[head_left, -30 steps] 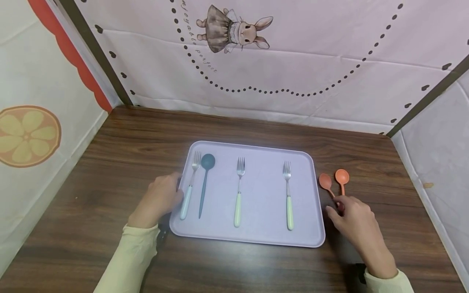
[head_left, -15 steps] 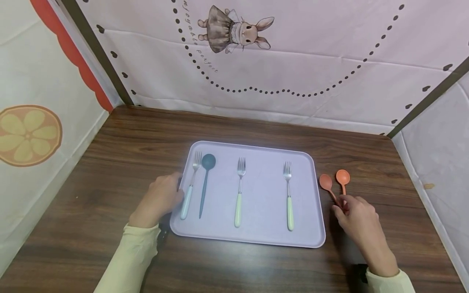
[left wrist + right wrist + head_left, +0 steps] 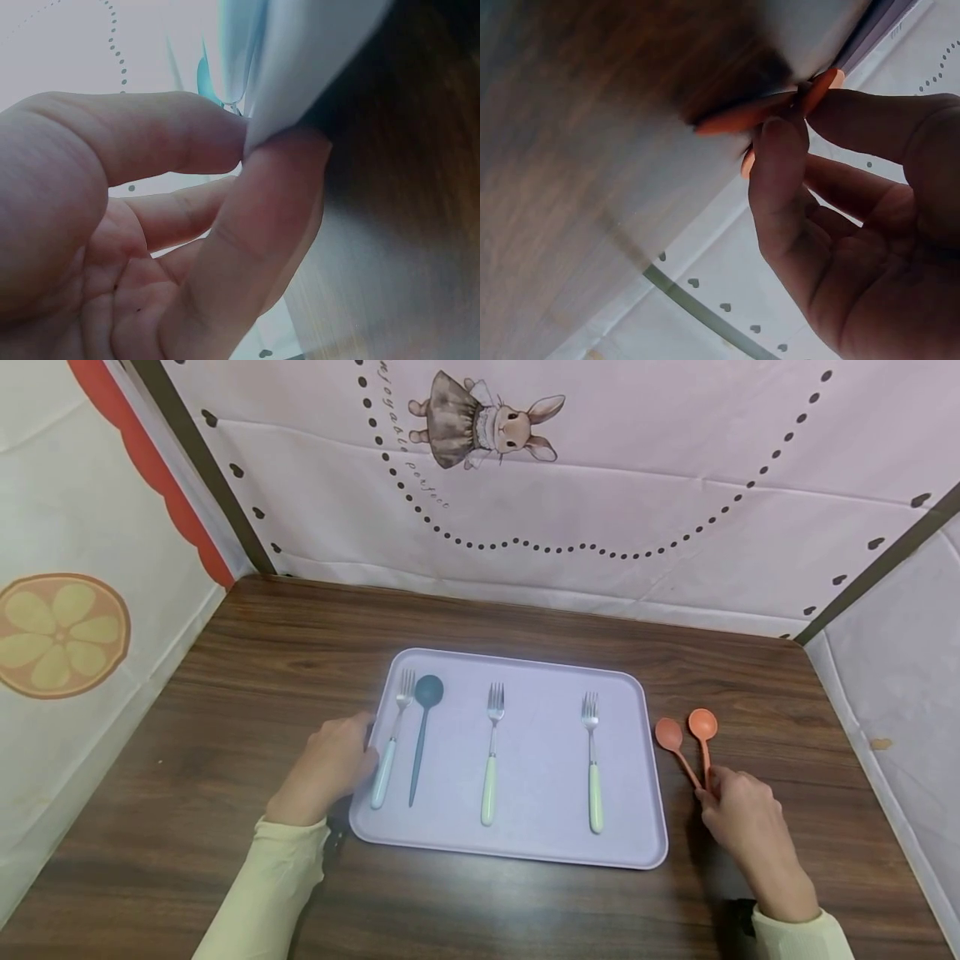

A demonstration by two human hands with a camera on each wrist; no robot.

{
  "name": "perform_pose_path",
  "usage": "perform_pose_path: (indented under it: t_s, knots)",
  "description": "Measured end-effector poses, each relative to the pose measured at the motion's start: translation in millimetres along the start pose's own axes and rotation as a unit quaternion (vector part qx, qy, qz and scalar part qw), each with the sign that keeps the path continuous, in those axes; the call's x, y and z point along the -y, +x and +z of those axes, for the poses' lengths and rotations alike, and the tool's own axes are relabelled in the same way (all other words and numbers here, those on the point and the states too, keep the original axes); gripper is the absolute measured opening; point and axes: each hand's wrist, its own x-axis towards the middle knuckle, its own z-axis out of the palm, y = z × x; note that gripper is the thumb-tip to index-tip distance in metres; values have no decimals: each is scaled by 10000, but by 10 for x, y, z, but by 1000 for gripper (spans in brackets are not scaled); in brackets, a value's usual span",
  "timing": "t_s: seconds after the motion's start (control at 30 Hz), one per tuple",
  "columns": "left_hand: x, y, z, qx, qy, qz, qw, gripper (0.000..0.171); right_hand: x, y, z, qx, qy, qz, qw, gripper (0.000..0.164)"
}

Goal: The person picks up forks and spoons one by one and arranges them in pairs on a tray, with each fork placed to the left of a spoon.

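Note:
My left hand (image 3: 322, 768) pinches the left rim of a lavender tray (image 3: 540, 852); the left wrist view shows thumb and finger on either side of that rim (image 3: 300, 67). Right of the tray, two orange spoons (image 3: 702, 724) lie on the table, bowls away from me and handles converging. At their handle ends, my right hand (image 3: 746, 818) pinches with thumb and index finger. In the right wrist view an orange handle (image 3: 739, 118) runs out from between the fingertips. I cannot tell whether one handle or both are held.
On the tray lie a blue-handled fork (image 3: 383, 774), a dark teal spoon (image 3: 428, 692) and two green-handled forks (image 3: 488, 789). The wooden table (image 3: 450, 910) is bounded by a printed cloth wall (image 3: 637, 502) at the back and cloth at both sides.
My right hand has shifted slightly right, and its thumb and index finger have come together at the spoon handles. My left hand stays at the tray's rim.

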Motion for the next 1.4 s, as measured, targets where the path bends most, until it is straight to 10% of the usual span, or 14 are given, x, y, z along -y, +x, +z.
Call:
perform_pose_path:
  t_s: [0.8,1.4]
  knots:
    - [-20,-14,-10,-7,-28,29,10000,43,133,10,-28,8,101,178,9998,31]
    - [-33,-43,-23,-8,-130,-24,9999,44,309,-17,-18,-375,334,-386,9980,17]
